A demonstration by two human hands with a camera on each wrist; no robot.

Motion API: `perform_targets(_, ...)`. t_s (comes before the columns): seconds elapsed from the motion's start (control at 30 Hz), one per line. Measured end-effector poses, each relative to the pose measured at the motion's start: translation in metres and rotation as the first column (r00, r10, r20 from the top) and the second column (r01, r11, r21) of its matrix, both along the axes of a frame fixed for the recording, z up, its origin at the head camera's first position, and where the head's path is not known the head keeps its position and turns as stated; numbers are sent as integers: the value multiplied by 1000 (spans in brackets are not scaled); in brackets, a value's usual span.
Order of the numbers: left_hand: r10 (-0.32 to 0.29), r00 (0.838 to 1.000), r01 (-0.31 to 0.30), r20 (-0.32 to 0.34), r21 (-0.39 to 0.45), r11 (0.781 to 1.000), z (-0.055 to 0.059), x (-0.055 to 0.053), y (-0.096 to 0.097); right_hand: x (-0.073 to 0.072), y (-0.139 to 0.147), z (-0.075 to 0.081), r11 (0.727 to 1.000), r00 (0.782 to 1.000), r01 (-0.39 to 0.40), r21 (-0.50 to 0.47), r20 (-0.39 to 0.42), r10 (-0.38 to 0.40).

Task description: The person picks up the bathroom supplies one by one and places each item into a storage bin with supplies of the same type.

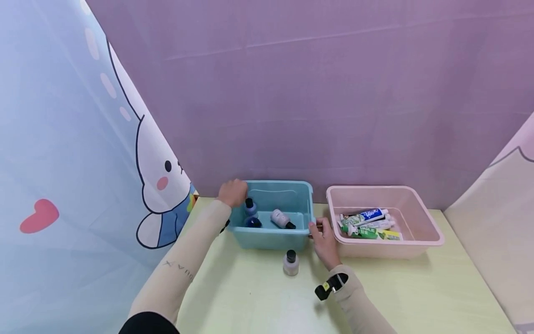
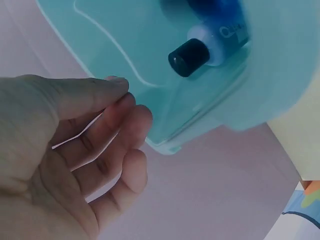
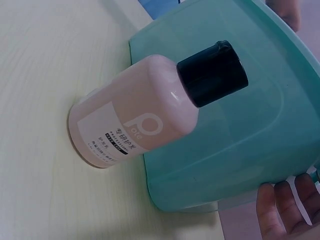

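A teal plastic bin [image 1: 271, 239] stands on the table with several bottles in it. Inside, a pale bottle [image 1: 280, 218] lies on its side, near a blue bottle [image 1: 251, 209] with a black cap. My left hand [image 1: 233, 192] is at the bin's left rim; in the left wrist view its fingers [image 2: 137, 120] are loosely bent, with nothing visible in the palm. At the bin's right front corner, my right hand [image 1: 325, 241] holds the rim, its thumb near the top edge. A pink bottle [image 3: 135, 112] with a black cap stands upright on the table before the bin.
Right of my right hand stands a pink bin [image 1: 388, 250] with several toothpaste tubes [image 1: 371, 225] inside. A purple cloth [image 1: 313, 93] hangs behind both bins. A printed blue cloth [image 1: 83, 162] borders the pale table [image 1: 250, 297] on the left.
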State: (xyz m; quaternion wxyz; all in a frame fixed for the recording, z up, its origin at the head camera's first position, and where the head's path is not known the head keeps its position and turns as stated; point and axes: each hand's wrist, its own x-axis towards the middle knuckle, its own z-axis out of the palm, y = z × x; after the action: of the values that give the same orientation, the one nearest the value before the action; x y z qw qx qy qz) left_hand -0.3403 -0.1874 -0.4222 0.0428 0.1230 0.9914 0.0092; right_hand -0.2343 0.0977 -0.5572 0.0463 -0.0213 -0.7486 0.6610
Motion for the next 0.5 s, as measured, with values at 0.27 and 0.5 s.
perform_targets(0.27,12,998,-13,64,21,1000,-2,-4,-1,-1,1,-1,1000,1000,-6,6,16,6)
perform_targets(0.5,-5,988,-1,153,35,999,-6,0,3,-1,2,-2,1000,1000,-4,5,6,4)
